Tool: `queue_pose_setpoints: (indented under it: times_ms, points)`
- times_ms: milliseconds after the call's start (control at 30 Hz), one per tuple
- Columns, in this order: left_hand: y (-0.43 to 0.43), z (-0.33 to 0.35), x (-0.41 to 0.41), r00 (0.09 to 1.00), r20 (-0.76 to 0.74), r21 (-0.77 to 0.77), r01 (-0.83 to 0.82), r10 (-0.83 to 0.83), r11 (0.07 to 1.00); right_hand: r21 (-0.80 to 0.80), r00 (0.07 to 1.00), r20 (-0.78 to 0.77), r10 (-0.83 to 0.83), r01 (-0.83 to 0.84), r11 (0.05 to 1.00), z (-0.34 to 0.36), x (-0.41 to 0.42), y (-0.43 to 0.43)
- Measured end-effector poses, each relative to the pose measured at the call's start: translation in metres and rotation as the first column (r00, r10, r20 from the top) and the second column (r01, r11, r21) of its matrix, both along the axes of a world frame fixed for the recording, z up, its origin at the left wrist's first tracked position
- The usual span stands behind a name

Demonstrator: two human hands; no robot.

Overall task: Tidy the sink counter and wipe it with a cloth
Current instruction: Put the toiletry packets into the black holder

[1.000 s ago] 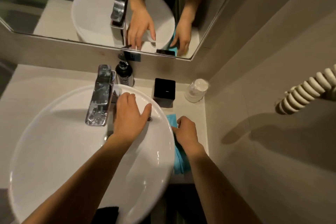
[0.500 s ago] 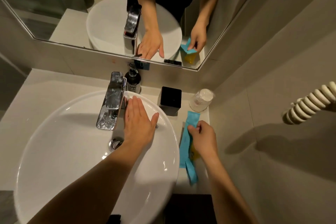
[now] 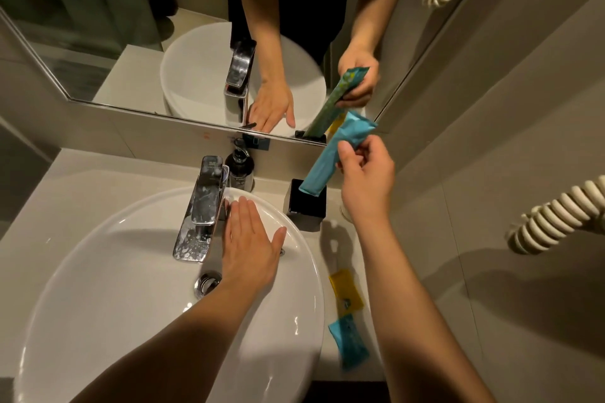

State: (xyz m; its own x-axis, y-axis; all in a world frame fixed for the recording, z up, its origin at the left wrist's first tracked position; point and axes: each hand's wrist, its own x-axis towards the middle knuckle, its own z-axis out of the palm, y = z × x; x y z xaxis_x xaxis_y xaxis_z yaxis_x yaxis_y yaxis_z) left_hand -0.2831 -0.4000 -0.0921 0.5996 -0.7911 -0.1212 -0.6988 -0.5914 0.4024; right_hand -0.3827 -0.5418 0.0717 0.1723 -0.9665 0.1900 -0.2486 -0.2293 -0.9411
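My right hand [image 3: 366, 180] pinches a long blue sachet [image 3: 334, 157] and holds it tilted, its lower end inside the black square holder [image 3: 304, 206] at the back of the counter. My left hand [image 3: 252, 245] lies flat and open on the far rim of the white basin [image 3: 98, 288], just right of the chrome tap [image 3: 203, 206]. A yellow packet [image 3: 345, 291] and a small blue packet [image 3: 348, 342] lie on the narrow strip of beige counter [image 3: 337, 239] to the right of the basin. No cloth is in view.
A dark soap pump bottle [image 3: 240, 168] stands behind the tap against the mirror [image 3: 163, 42]. The grey wall [image 3: 491, 173] closes the counter's right side, with a coiled cream cord [image 3: 556, 216] hanging on it. Counter also runs left of the basin.
My right hand has lifted the long blue sachet off the counter and brought its end into the black holder, uncovering the two packets. My left hand stayed on the basin rim.
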Motion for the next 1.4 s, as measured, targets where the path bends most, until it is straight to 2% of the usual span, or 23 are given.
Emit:
queue_pose_setpoints:
  times_ms: [133, 367, 567, 900, 1033, 1267, 1400]
  points:
    - [-0.001, -0.002, 0.001, 1.0, 0.009, 0.0, 0.005, -0.005, 1.0, 0.067, 0.992, -0.104, 0.068, -0.061, 0.996, -0.034, 0.013, -0.004]
    - [0.0, -0.004, 0.0, 1.0, 0.011, -0.01, 0.01, -0.009, 1.0, 0.223, 0.974, -0.205, 0.101, -0.054, 0.973, -0.078, 0.016, -0.009]
    - [0.0, -0.006, 0.0, 1.0, 0.024, -0.011, 0.012, -0.012, 1.0, 0.293, 0.965, -0.217, 0.148, -0.08, 0.953, -0.087, 0.022, -0.014]
    - [-0.001, -0.014, 0.002, 0.999, 0.037, -0.007, 0.0, 0.0, 1.0, 0.321, 0.976, -0.155, 0.155, -0.098, 0.942, -0.09, 0.023, -0.021]
    - [-0.002, -0.014, 0.003, 1.0, 0.029, 0.002, -0.001, 0.001, 1.0, 0.329, 0.983, -0.131, 0.127, -0.077, 0.941, -0.088, 0.016, -0.017]
    - [0.0, -0.006, 0.003, 0.998, 0.043, 0.039, 0.034, -0.036, 0.999, 0.309, 0.991, -0.132, -0.014, 0.054, 0.95, -0.081, -0.035, 0.007]
    - [0.0, -0.002, 0.002, 0.998, 0.041, 0.05, 0.041, -0.043, 0.998, 0.339, 0.957, -0.286, -0.05, 0.15, 0.929, -0.097, -0.085, 0.031]
